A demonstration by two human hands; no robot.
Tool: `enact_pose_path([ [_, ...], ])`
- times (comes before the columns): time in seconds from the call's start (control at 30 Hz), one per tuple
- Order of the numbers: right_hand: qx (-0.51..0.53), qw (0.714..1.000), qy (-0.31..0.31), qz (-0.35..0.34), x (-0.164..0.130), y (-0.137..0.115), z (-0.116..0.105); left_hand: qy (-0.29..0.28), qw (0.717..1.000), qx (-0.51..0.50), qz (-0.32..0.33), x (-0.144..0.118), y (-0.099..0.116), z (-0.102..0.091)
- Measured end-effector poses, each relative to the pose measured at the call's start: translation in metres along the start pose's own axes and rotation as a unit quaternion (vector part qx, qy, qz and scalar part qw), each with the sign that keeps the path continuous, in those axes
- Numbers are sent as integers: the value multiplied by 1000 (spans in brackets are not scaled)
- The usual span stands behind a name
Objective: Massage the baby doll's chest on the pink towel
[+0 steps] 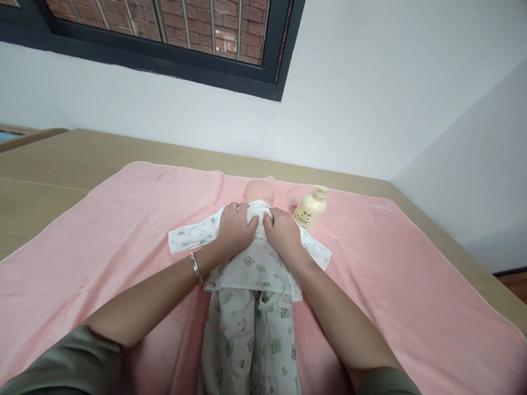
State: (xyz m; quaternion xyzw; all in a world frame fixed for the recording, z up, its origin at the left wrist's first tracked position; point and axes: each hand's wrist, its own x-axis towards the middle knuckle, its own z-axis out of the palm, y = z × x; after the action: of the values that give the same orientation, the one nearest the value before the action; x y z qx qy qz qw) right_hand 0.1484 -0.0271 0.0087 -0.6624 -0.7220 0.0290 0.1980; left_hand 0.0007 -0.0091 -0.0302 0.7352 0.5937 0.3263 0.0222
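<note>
Both hands (237,227) (284,231) lie on the doll (254,267) (grip unclear), bottle (312,208) close right; leftward, bare blanket (111,230) reaches its edge.

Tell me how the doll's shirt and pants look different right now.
The left hand and right hand rest on the shirt; neither touches the pants. The shirt's sleeves spread sideways, while the pants' legs lie side by side, cut off by the picture's bottom edge. The shirt's hem overlaps the top of the pants. Both are whitish with green prints.
</note>
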Motion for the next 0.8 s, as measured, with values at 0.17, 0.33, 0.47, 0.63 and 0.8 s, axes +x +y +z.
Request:
enact_pose_path([
  [0.17,-8,1000,-1,12,-2,-2,-1,1,1000,6,3,0,-1,0],
  [0.33,-32,999,-4,25,-4,-6,-4,7,999,32,14,0,1,-2],
  [0.47,-59,998,0,33,-6,-9,-6,-19,996,76,28,-2,8,-13],
  [0.63,-88,996,14,26,-9,-11,-3,-2,991,112,80,-6,14,-19],
  [0.8,-88,995,34,37,-9,-10,2,22,990,84,108,-7,11,-11],
])
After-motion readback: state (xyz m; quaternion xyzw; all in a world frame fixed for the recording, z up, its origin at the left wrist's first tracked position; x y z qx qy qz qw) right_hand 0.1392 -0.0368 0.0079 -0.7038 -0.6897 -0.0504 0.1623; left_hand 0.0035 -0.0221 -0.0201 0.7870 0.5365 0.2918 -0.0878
